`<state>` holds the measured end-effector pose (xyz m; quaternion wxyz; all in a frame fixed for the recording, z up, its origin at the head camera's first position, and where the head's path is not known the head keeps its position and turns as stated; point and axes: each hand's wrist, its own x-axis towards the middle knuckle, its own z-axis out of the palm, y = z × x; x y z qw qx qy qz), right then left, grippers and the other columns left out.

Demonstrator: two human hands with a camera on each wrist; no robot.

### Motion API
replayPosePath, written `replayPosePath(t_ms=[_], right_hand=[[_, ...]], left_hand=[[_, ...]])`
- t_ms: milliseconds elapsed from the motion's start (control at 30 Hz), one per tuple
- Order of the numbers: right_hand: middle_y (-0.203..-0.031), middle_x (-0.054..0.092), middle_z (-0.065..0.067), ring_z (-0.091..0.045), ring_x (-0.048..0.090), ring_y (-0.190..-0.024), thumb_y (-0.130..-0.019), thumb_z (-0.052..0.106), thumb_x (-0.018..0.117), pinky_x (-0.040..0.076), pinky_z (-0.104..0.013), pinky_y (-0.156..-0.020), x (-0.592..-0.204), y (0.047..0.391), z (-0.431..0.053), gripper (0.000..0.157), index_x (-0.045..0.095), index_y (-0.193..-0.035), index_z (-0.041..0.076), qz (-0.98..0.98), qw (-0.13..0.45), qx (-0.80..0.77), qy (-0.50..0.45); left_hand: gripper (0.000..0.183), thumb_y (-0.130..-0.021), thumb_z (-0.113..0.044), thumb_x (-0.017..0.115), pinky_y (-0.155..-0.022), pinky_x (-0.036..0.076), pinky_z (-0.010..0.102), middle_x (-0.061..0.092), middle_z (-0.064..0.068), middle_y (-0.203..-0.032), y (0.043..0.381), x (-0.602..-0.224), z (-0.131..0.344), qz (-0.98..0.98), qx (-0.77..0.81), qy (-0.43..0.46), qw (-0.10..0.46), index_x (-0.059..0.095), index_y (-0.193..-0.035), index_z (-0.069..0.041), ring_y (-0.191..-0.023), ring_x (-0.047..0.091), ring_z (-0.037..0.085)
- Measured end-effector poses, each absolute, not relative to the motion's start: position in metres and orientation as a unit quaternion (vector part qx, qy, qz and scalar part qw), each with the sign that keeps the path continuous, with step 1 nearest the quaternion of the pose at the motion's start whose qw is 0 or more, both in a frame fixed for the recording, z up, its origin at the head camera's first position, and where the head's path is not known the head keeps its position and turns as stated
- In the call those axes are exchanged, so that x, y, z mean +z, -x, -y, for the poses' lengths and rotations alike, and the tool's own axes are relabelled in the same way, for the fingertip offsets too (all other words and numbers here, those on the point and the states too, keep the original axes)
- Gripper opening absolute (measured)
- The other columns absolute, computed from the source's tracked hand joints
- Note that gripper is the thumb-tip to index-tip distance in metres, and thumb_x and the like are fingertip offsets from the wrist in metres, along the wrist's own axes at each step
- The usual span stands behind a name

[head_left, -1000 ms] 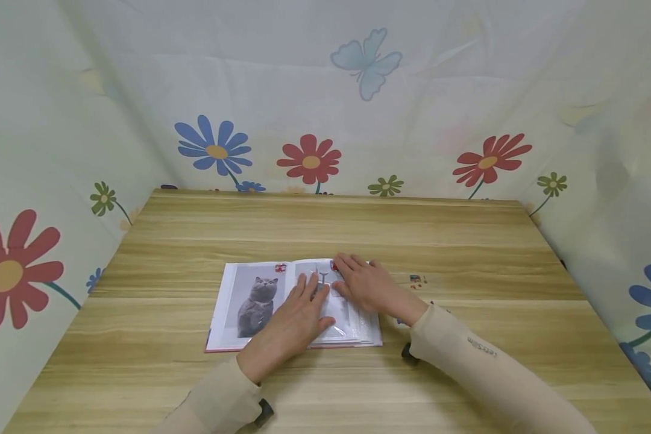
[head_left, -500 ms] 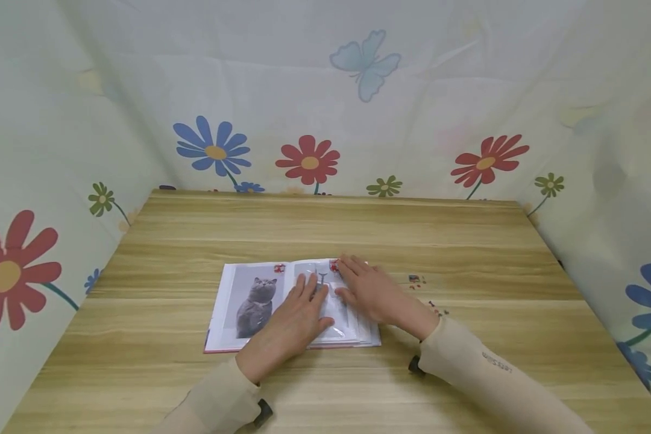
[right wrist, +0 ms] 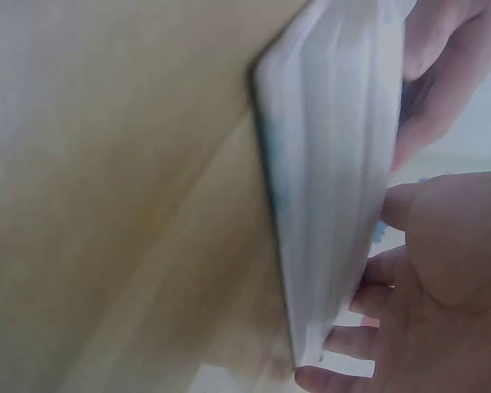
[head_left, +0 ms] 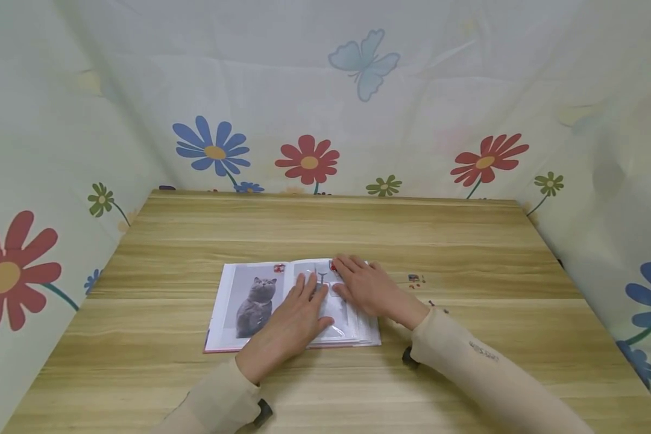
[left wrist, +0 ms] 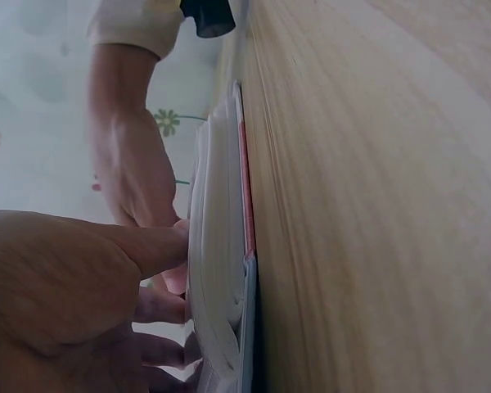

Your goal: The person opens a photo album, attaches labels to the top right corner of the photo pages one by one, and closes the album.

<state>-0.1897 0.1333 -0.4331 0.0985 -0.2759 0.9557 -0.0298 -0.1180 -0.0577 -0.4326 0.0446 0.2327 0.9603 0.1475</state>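
Observation:
A photo album [head_left: 221,307] lies open on the wooden table. Its left page shows a photo of a grey cat [head_left: 255,304] with a small red sticker [head_left: 279,268] at the top corner. My left hand [head_left: 293,316] rests with extended fingers on the clear-sleeved right page, covering part of the picture there. At that page's top right corner, the fingertips of my right hand [head_left: 371,290] press over another red sticker [head_left: 333,265], mostly hidden. The right wrist view shows the right fingers [right wrist: 356,342] along the top of the page stack [right wrist: 335,164].
Right of the album, small colourful stickers [head_left: 414,278] lie on a clear sheet, partly behind my right forearm. The table [head_left: 325,223] ends at a flower-patterned curtain [head_left: 412,120] at the back and both sides.
My right hand drew back slightly to the right, uncovering more of the red sticker, then slid back over it. The left hand stays in place on the page.

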Motion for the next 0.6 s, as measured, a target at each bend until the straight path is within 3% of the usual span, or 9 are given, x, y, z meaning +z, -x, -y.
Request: replayPosePath(t_ms=[167, 333, 467, 600], right_hand=[[-0.171, 0.027, -0.012, -0.036, 0.028, -0.158, -0.109, 0.046, 0.039, 0.031, -0.063, -0.124, -0.432, 0.196, -0.133, 0.067, 0.026, -0.163, 0.008, -0.958, 0.108, -0.055, 0.259], [-0.168, 0.030, -0.017, -0.038, 0.029, -0.157, -0.108, 0.038, 0.049, 0.033, -0.060, -0.124, -0.431, 0.183, -0.138, 0.065, 0.032, -0.159, 0.002, -0.950, 0.078, -0.089, 0.289], [-0.168, 0.032, -0.016, -0.036, 0.031, -0.156, -0.107, 0.035, 0.051, 0.038, -0.058, -0.121, -0.431, 0.170, -0.138, 0.063, 0.036, -0.157, 0.001, -0.937, 0.068, -0.080, 0.333], [-0.171, 0.026, -0.011, -0.031, 0.026, -0.159, -0.108, 0.042, 0.047, 0.038, -0.059, -0.121, -0.431, 0.165, -0.136, 0.066, 0.032, -0.160, 0.004, -0.940, 0.077, -0.049, 0.327]], left_hand=[[0.063, -0.102, -0.035, 0.061, -0.127, 0.030, 0.053, 0.036, 0.032, -0.160, 0.118, -0.432, 0.058, -0.960, 0.146, -0.236, 0.046, 0.047, -0.149, 0.004, -0.152, 0.030, 0.053], [0.062, -0.101, -0.035, 0.062, -0.127, 0.030, 0.053, 0.037, 0.033, -0.159, 0.118, -0.433, 0.056, -0.959, 0.145, -0.242, 0.043, 0.048, -0.148, 0.005, -0.151, 0.031, 0.053], [0.062, -0.102, -0.035, 0.061, -0.127, 0.030, 0.053, 0.037, 0.033, -0.160, 0.117, -0.433, 0.057, -0.960, 0.139, -0.241, 0.040, 0.048, -0.148, 0.005, -0.151, 0.031, 0.053], [0.062, -0.102, -0.035, 0.060, -0.127, 0.030, 0.052, 0.036, 0.032, -0.160, 0.117, -0.432, 0.058, -0.960, 0.139, -0.237, 0.046, 0.047, -0.149, 0.004, -0.152, 0.029, 0.052]])
